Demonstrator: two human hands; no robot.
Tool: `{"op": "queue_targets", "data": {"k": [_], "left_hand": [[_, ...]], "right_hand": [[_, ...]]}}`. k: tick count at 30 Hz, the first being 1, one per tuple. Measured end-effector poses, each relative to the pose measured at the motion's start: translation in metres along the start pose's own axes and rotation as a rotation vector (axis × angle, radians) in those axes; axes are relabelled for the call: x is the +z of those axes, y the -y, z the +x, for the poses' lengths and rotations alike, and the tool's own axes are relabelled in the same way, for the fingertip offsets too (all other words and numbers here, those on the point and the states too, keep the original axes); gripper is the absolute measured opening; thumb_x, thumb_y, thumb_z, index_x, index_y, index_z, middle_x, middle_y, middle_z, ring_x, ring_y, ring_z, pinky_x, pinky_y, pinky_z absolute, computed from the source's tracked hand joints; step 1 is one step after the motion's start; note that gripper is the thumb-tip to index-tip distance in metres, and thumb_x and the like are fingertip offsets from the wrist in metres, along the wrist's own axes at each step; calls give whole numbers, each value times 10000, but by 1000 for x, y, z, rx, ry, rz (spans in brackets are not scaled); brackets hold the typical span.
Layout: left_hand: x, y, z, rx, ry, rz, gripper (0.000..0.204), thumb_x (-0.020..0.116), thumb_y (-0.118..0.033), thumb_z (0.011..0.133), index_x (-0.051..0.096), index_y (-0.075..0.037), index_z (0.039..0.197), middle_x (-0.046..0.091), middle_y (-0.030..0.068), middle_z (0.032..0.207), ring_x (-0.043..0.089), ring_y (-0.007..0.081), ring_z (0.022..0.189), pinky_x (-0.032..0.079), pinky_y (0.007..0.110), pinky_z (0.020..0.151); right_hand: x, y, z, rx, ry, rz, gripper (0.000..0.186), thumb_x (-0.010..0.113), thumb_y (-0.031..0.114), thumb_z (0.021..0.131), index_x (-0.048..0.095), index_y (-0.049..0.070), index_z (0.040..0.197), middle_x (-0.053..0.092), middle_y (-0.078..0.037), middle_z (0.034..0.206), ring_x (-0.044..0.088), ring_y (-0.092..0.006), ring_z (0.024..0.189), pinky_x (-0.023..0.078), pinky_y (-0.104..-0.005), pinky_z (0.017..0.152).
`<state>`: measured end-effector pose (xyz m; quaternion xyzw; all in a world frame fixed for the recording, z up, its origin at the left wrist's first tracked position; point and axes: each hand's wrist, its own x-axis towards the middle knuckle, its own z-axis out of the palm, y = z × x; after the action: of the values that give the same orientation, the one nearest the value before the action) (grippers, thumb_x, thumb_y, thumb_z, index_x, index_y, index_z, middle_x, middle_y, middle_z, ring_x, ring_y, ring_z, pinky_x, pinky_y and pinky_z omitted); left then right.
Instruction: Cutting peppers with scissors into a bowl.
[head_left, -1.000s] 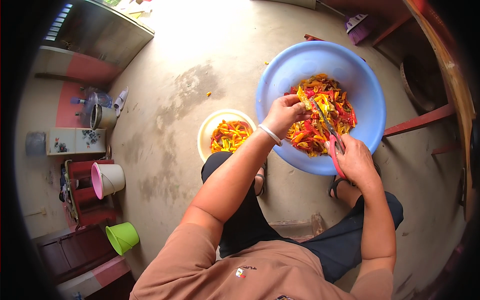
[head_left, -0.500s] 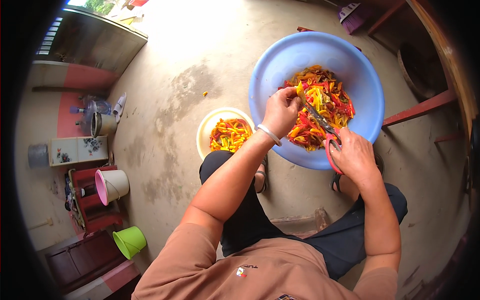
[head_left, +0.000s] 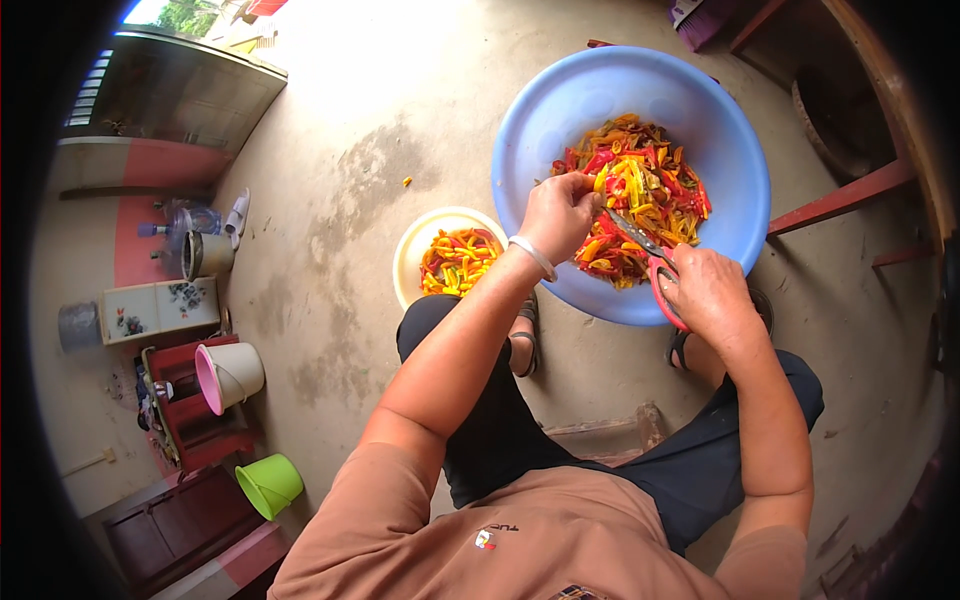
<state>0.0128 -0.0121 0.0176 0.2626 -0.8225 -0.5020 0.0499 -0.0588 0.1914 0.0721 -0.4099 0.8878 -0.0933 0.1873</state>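
Note:
A wide blue basin [head_left: 530, 105] holds a heap of cut red, yellow and orange chili peppers [head_left: 665, 185]. Over the heap's near left side, my left hand [head_left: 557, 222] is closed in a pinch on a yellow chili pepper [head_left: 600, 182], partly hidden by the fingers. My right hand [head_left: 712, 292] grips red-handled scissors [head_left: 637, 236], whose dark blades point up and left, with the tips close to my left fingertips. A smaller cream bowl [head_left: 406, 262] of whole yellow, orange and red peppers [head_left: 458, 262] stands on the floor, left of the basin.
On the left are a white and pink bucket [head_left: 230, 375], a green bucket [head_left: 270, 487] and a large water bottle [head_left: 195, 220]. A wooden frame with a red bar [head_left: 845, 198] stands at right. A purple broom [head_left: 703, 22] lies at the far right. My sandalled feet flank the basin's near side.
The view has shifted slightly. The yellow pepper piece showing at my left fingertips looks shorter, and the scissor tips sit a little lower beside them. Both hands keep their grips.

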Motion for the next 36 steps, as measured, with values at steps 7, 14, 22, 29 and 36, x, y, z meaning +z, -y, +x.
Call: {"op": "queue_targets", "data": {"k": [7,14,22,29,36], "left_hand": [[-10,1,9,-370,236,-873,257,581,-105,911,519,65,1095,608,120,894,669,228,839,576,298,774],[-12,1,9,-442,299,-1071,249,605,-139,904,529,31,1069,629,134,927,673,234,856,577,296,779],[-5,-3,9,-492,274,-1107,254,636,-166,889,553,-5,1068,629,106,926,664,204,837,578,292,735],[6,1,7,-358,202,-925,278,667,-169,871,585,-7,1081,629,51,925,635,136,788,575,268,752],[7,-5,6,-432,185,-1182,249,619,-135,900,566,-29,1118,636,52,976,640,148,866,561,253,797]], "right_hand": [[0,-1,-5,-3,-103,-23,285,664,275,791,573,6,803,636,-200,727,623,-378,701,493,-459,647],[-2,-1,-10,-8,-207,-1,292,705,234,751,547,-1,821,617,-193,777,601,-368,742,482,-457,670],[-3,-7,-11,-48,-345,-61,309,726,230,730,555,9,863,607,-185,805,590,-358,767,485,-443,712],[-6,-11,-14,38,-157,7,316,712,248,744,577,5,893,636,-175,810,613,-352,774,492,-446,707],[-7,-11,-16,13,-241,-33,315,714,253,743,576,9,887,637,-173,805,617,-338,764,494,-433,694]]}}
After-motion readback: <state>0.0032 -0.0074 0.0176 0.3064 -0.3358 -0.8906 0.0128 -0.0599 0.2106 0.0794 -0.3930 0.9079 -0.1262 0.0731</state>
